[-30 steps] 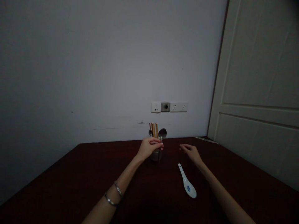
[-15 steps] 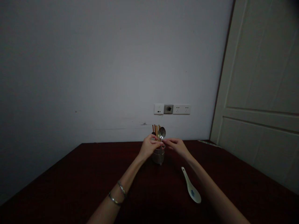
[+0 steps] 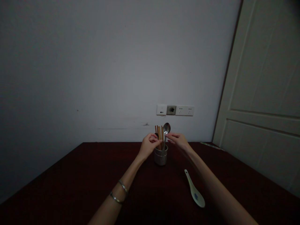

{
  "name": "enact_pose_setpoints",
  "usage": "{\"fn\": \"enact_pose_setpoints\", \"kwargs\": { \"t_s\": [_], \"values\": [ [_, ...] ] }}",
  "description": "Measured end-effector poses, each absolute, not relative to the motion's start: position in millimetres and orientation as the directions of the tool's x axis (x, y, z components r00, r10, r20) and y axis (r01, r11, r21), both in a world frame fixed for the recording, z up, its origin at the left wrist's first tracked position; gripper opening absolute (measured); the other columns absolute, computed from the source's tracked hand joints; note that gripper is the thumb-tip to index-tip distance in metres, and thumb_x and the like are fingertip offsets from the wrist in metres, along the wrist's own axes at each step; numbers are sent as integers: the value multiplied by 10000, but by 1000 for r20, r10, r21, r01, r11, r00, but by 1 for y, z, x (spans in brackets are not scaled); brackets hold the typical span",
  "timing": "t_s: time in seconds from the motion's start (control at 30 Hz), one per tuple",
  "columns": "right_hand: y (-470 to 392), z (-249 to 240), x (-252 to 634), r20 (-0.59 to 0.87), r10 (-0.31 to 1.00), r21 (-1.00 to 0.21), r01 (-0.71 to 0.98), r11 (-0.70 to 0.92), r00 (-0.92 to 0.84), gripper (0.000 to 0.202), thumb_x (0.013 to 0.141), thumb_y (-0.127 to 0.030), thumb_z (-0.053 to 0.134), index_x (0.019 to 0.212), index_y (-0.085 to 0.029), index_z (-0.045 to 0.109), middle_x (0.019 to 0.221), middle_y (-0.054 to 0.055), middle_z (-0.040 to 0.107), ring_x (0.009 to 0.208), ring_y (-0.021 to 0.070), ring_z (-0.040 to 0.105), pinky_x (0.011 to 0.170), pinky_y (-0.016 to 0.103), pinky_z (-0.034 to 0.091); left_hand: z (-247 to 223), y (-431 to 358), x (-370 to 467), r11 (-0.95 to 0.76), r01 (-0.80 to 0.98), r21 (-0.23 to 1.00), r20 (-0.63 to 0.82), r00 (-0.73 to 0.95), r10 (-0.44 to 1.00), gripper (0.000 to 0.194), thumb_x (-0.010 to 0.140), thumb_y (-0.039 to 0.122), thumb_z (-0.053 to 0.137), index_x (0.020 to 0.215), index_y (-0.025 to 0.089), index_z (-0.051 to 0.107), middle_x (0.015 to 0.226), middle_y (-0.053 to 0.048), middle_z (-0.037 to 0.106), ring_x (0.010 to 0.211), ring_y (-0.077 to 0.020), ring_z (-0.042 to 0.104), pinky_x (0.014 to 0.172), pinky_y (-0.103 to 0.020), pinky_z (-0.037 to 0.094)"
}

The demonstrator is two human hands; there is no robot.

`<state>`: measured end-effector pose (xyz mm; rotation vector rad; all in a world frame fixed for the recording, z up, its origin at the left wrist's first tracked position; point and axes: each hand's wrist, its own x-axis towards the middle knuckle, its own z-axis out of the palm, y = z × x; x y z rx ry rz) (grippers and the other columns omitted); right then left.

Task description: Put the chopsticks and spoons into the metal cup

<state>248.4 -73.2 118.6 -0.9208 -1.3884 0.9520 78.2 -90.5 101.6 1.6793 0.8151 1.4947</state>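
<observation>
Pinching the metal spoon (image 3: 167,127) by its neck, the right hand (image 3: 178,140) holds it bowl up over the right side of the cup (image 3: 160,159); thumb and fingertips close together on it. Its handle slants down across the cup's rim, but whether the lower end sits inside or just in front cannot be told.

Curving in from the left of the cup, the left hand (image 3: 147,146) has thumb and fingers loosely parted, with nothing seen gripped between them; whether the thumb touches the chopsticks (image 3: 159,128) behind it is unclear.

As for progress, the chopsticks stand upright in the cup, so that part looks done. A dark, rounded end beside them, above the cup's left side, is mostly hidden by the left hand. The metal spoon seems only partly dealt with, since the right hand has not let go. The white spoon (image 3: 196,194) lies on the table (image 3: 98,178), nearer the person than the cup and to its right, apart from both hands and apparently not yet dealt with.
</observation>
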Motion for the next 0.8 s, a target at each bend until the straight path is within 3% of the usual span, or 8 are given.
{"fn": "enact_pose_setpoints", "kwargs": {
  "t_s": [0.1,0.2,0.43,0.63,0.8],
  "values": [
    [-51,120,253,385,911,-922,16,387,146,349,512,-442,722,679,-138,687,876,71,661,797,177,579,666,276,452,91,-76,74,-571,96,815,577,-51,815,300,650,307,677,823,143,495,790,-35,611,712,-127,591,660,-244,457],
    [-29,116,257,421,875,-907,103,408,239,410,527,-478,694,723,-117,690,850,83,668,784,192,575,632,277,444,70,-59,75,-489,135,862,505,-123,854,436,623,310,705,960,135,490,978,-96,587,805,-152,588,718,-283,463],
    [-1,84,251,426,879,-902,184,392,214,388,534,-477,673,685,-120,689,740,67,680,742,190,587,645,277,445,26,-39,90,-366,41,930,367,-41,929,690,587,349,747,1153,82,454,1182,-216,513,1102,-267,496,927,-380,385],
    [6,48,241,400,912,-902,213,376,84,304,561,-423,656,631,-128,685,649,48,677,641,162,598,616,266,459,13,-31,97,-364,-110,925,371,49,927,617,632,336,723,1153,124,470,1174,-179,548,1095,-251,516,945,-379,380],
    [6,32,239,398,917,-882,281,378,14,259,602,-361,632,660,-116,697,685,62,691,642,157,603,609,252,457,9,-28,98,-406,-60,912,409,48,911,444,695,320,668,1081,145,538,1123,-126,592,1063,-232,537,958,-375,367]
  ]
}}
